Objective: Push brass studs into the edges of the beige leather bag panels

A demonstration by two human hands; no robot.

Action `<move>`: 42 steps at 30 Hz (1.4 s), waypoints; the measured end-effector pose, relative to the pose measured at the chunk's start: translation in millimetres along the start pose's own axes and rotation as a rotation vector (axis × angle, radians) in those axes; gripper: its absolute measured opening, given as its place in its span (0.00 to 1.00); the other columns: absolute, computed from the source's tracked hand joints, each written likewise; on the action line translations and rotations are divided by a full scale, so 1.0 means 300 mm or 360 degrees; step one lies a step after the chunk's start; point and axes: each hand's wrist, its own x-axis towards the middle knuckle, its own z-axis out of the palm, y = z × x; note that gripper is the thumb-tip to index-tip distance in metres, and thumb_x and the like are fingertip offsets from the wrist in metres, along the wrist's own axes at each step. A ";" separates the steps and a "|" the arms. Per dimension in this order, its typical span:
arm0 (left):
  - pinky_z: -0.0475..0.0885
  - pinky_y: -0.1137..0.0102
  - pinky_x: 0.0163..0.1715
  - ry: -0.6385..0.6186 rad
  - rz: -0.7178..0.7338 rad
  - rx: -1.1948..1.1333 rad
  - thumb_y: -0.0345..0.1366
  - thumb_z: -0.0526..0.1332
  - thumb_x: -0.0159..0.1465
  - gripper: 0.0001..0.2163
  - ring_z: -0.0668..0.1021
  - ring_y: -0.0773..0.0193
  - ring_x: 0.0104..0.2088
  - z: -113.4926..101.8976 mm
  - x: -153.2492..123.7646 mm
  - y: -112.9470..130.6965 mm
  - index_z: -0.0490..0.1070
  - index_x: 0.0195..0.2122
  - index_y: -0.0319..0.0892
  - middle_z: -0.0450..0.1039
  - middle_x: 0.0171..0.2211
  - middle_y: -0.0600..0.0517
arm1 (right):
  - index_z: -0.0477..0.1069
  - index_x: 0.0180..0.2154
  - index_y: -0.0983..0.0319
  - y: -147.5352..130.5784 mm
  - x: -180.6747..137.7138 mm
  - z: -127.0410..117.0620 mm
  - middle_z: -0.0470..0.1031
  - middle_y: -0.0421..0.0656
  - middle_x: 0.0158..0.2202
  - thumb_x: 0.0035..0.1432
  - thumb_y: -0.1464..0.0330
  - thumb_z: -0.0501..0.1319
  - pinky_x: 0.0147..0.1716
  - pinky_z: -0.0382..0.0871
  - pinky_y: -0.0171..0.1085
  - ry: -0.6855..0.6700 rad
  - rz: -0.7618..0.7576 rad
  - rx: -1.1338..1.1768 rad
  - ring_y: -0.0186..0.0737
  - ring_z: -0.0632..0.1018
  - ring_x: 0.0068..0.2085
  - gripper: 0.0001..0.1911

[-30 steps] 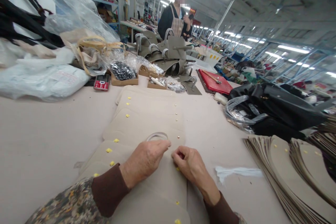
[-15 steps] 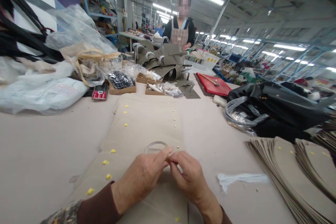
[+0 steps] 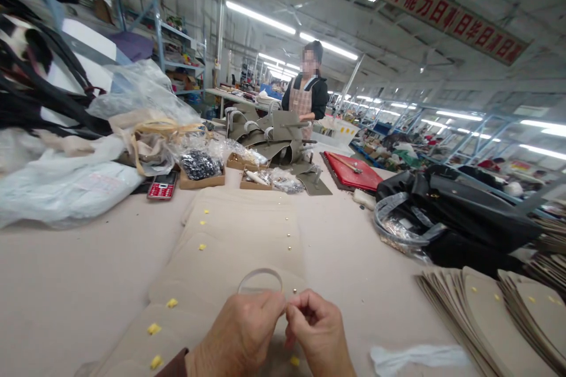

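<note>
My left hand (image 3: 245,327) is closed in a pinch on a thin pale strap (image 3: 260,271), which loops up and back behind the fingers. Close beside it, my right hand (image 3: 321,327) is pinched too, its fingertips nearly touching the left ones; whatever sits between them is too small to make out. Under both hands lie overlapping beige panels (image 3: 239,235). Small yellow tabs (image 3: 154,328) dot their left side, and small metal studs (image 3: 289,235) run along the right. Another yellow tab (image 3: 295,360) shows below my right hand.
Stacked beige panels (image 3: 486,312) and a black bag (image 3: 446,212) lie at right. A white strip (image 3: 415,358) rests nearby. Farther back are a red board (image 3: 354,169), grey-green pieces (image 3: 276,141), a box of black parts (image 3: 201,168) and plastic-wrapped goods (image 3: 71,174). Another person (image 3: 305,94) stands beyond.
The view has tilted up, so the table and hands sit lower in it and a red-lettered banner shows overhead. My fingertips, pressed together before, now have a slight gap.
</note>
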 end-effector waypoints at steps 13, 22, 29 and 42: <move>0.66 0.67 0.30 -0.0464 -0.0197 0.0463 0.20 0.58 0.60 0.10 0.71 0.59 0.31 0.103 -0.071 -0.090 0.63 0.34 0.43 0.70 0.31 0.53 | 0.72 0.25 0.65 0.090 0.102 -0.148 0.72 0.39 0.20 0.45 0.46 0.67 0.22 0.68 0.30 -0.0075 0.0434 0.0280 0.31 0.72 0.20 0.27; 0.67 0.66 0.34 -0.0760 -0.0288 0.0415 0.27 0.58 0.64 0.03 0.69 0.58 0.36 0.070 -0.043 -0.060 0.67 0.35 0.41 0.70 0.37 0.50 | 0.71 0.29 0.64 0.081 0.110 -0.147 0.68 0.37 0.22 0.55 0.50 0.60 0.20 0.61 0.29 -0.0256 0.0368 -0.0086 0.29 0.68 0.20 0.22; 0.69 0.64 0.35 -0.0879 -0.0282 0.0394 0.29 0.58 0.65 0.01 0.69 0.57 0.37 0.047 -0.024 -0.048 0.68 0.37 0.41 0.70 0.39 0.49 | 0.71 0.26 0.62 0.055 0.097 -0.123 0.70 0.38 0.23 0.61 0.61 0.57 0.26 0.61 0.32 -0.0276 0.0032 -0.0585 0.34 0.70 0.26 0.14; 0.71 0.63 0.36 -0.0902 -0.0302 0.0390 0.28 0.56 0.65 0.03 0.69 0.57 0.37 0.044 -0.014 -0.044 0.68 0.37 0.41 0.69 0.39 0.48 | 0.71 0.30 0.61 0.081 0.101 -0.082 0.75 0.43 0.27 0.61 0.67 0.55 0.33 0.66 0.36 -0.0118 -0.0339 -0.0967 0.40 0.75 0.31 0.09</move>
